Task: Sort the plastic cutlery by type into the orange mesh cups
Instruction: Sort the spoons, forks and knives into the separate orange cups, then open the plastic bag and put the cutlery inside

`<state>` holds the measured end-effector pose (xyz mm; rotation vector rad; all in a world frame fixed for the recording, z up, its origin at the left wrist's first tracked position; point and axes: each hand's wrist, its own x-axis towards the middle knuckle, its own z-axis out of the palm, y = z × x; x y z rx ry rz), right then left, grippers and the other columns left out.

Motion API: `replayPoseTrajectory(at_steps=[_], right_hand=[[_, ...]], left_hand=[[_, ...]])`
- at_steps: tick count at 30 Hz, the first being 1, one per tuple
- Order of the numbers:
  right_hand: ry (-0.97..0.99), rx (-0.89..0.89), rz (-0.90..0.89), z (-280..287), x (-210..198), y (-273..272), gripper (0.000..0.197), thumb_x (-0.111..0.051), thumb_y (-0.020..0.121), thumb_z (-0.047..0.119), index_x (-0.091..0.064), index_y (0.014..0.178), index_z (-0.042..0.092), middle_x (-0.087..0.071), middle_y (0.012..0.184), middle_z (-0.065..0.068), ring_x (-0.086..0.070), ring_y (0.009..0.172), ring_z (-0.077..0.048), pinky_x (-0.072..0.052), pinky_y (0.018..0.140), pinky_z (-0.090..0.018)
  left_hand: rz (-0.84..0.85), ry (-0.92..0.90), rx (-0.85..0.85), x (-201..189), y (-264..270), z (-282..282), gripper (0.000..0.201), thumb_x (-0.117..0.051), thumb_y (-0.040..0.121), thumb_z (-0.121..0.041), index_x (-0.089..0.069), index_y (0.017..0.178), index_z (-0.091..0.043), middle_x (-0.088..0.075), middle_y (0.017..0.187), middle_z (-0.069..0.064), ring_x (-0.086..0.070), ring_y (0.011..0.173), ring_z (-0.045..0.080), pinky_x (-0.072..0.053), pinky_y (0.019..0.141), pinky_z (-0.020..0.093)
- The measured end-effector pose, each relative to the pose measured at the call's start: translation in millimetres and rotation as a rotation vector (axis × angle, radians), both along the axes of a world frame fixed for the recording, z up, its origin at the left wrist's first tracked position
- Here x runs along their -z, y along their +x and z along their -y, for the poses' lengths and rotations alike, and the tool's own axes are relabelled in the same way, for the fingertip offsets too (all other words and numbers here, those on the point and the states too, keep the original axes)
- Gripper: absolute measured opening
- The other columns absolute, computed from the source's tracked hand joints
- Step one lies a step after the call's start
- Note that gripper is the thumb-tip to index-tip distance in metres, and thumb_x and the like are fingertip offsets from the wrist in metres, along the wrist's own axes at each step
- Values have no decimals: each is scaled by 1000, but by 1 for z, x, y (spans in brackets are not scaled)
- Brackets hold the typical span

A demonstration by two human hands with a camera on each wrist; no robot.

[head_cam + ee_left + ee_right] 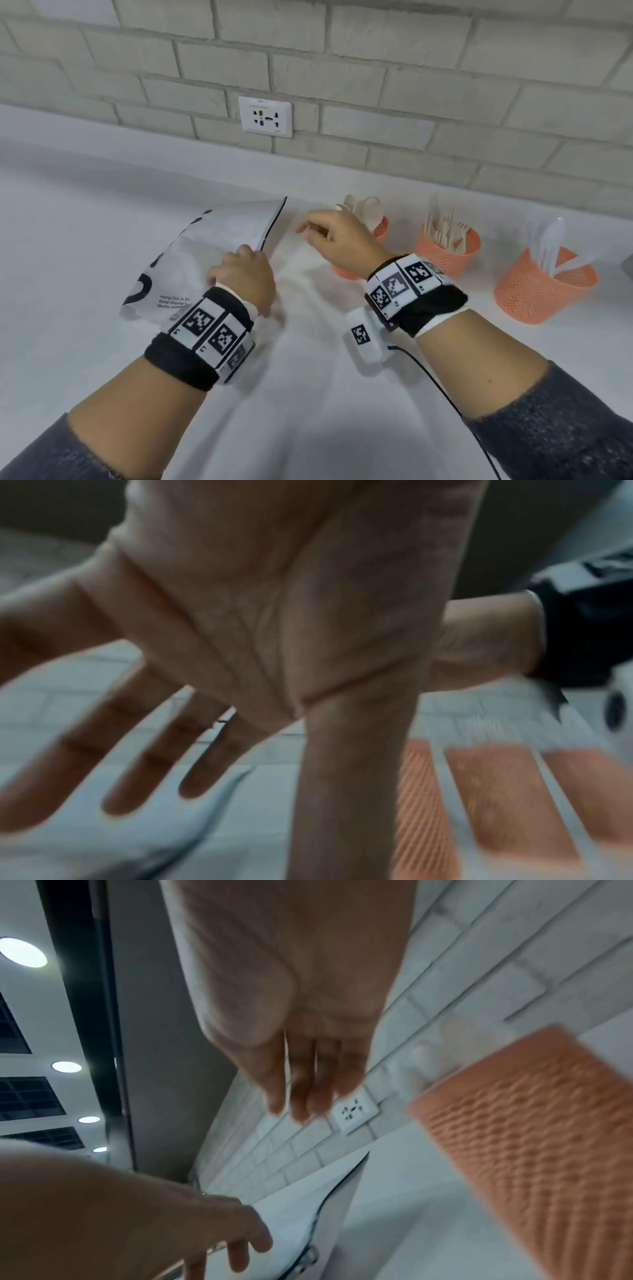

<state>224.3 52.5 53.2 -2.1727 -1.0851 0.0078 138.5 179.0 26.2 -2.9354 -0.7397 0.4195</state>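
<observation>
Three orange mesh cups stand in a row at the back right of the white counter. The left cup (381, 229) holds pale spoons (364, 207), the middle cup (445, 255) forks (442, 226), the right cup (541, 294) clear knives (551, 243). My right hand (318, 229) hovers just left of the spoon cup and hides part of it. Its fingers (301, 1091) are relaxed and hold nothing. My left hand (236, 270) is over the right edge of a white printed bag (219, 240). Its fingers (137, 772) are spread straight and hold nothing. No loose cutlery shows on the counter.
A brick wall with a white socket (265, 116) runs behind the counter. A black cable (428, 373) trails from the right wrist device towards me. Something grey (628, 267) pokes in at the far right edge. The wrist views are motion-blurred.
</observation>
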Motion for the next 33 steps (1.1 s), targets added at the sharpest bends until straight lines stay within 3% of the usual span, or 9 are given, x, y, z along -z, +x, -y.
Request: replayPoseTrajectory(at_steps=[4, 9, 11, 13, 15, 18, 21, 28, 33], right_hand=[[-336, -123, -71, -36, 26, -19, 39, -57, 87, 8, -57, 124, 16, -49, 107, -6, -46, 109, -22, -36, 93, -28], [-476, -28, 188, -76, 44, -37, 69, -53, 79, -6, -40, 138, 29, -32, 142, -9, -26, 135, -27, -22, 107, -40], [-496, -24, 219, -85, 44, -42, 45, -51, 84, -1, -56, 122, 22, -46, 131, -7, -38, 127, -25, -19, 107, -41], [-522, -121, 190, -89, 39, -50, 24, -48, 91, 9, -64, 107, 13, -60, 113, -7, -53, 110, -25, -25, 98, -31], [-582, -264, 103, -87, 32, -64, 23, -46, 94, 14, -65, 104, 6, -65, 107, -11, -57, 102, -28, -31, 81, -25], [-718, -378, -7, -69, 20, -94, 27, -42, 97, 24, -62, 107, 9, -63, 107, -8, -55, 98, -24, -39, 85, -31], [-862, -403, -88, -34, 13, -116, 26, -40, 97, 29, -60, 111, 19, -58, 110, 1, -51, 101, -18, -41, 94, -36], [-985, -128, -283, 96, 11, -119, 30, -42, 97, 30, -57, 122, 23, -62, 120, 1, -54, 108, -18, -39, 102, -37], [-1048, 103, -344, 181, 17, -126, 31, -44, 96, 26, -55, 125, 21, -59, 125, -2, -53, 113, -23, -37, 92, -30]], left_hand=[[-9, 54, -3, 7, -35, -32, 33, -42, 93, -8, -43, 125, -1, -48, 126, 13, -52, 115, 31, -49, 87, 37], [3, -124, 193, -13, -68, -67, 23, -41, 88, -4, -61, 97, -9, -60, 106, 8, -58, 90, 27, -40, 70, 28], [11, -211, 253, -23, -86, -84, 17, -45, 89, -13, -61, 91, -17, -58, 99, 0, -53, 84, 21, -37, 69, 26], [15, -279, 250, -32, -104, -104, 12, -50, 87, -21, -61, 87, -22, -57, 93, -6, -53, 85, 18, -39, 70, 26], [-11, -346, 217, -39, -121, -122, 17, -51, 85, -18, -61, 81, -31, -58, 88, -11, -54, 83, 16, -42, 74, 28], [-130, -460, 224, -47, -134, -127, 40, -49, 83, -12, -55, 61, -45, -56, 64, -26, -50, 68, 10, -40, 71, 26], [-189, -573, 288, -46, -136, -102, 36, -53, 85, -10, -56, 63, -38, -53, 52, -27, -48, 60, 10, -38, 67, 24], [-96, -640, 439, -24, -111, -10, 22, -74, 76, -23, -58, 91, -25, -51, 79, -12, -50, 73, 10, -38, 66, 24], [92, -602, 553, -17, -99, 55, 19, -73, 72, -6, -55, 74, -12, -51, 70, -6, -48, 68, 15, -38, 63, 22]])
